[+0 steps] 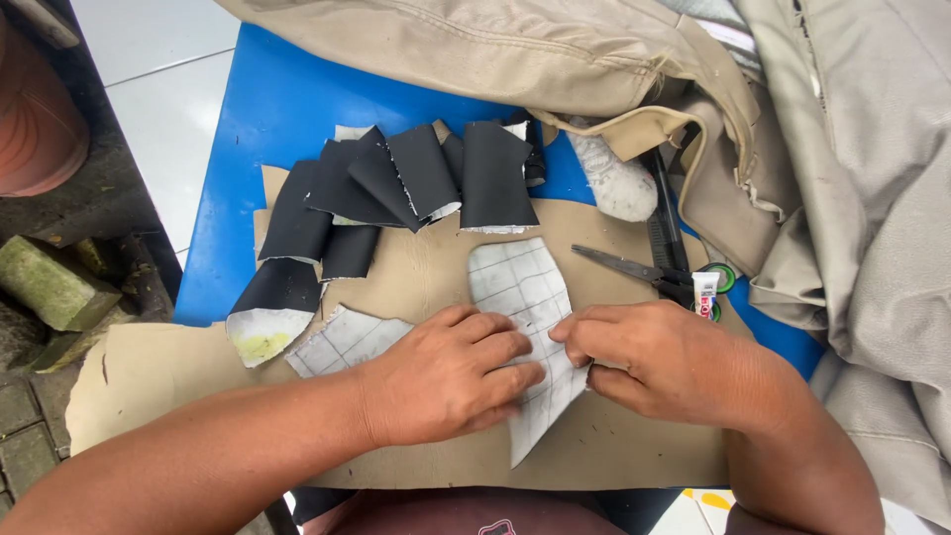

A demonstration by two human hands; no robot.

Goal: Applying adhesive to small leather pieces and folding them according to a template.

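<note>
Lying flat on a tan sheet, a grid-marked pattern piece is pressed down by the left hand with fingers spread, while its edge is pinched by the right hand. Beyond, scissors and curled black pieces are seen on the blue worktop.

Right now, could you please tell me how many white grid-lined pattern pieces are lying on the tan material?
2: one tall grid-lined piece under both hands, one smaller grid-lined piece left of the left hand. Others may be hidden.
</note>
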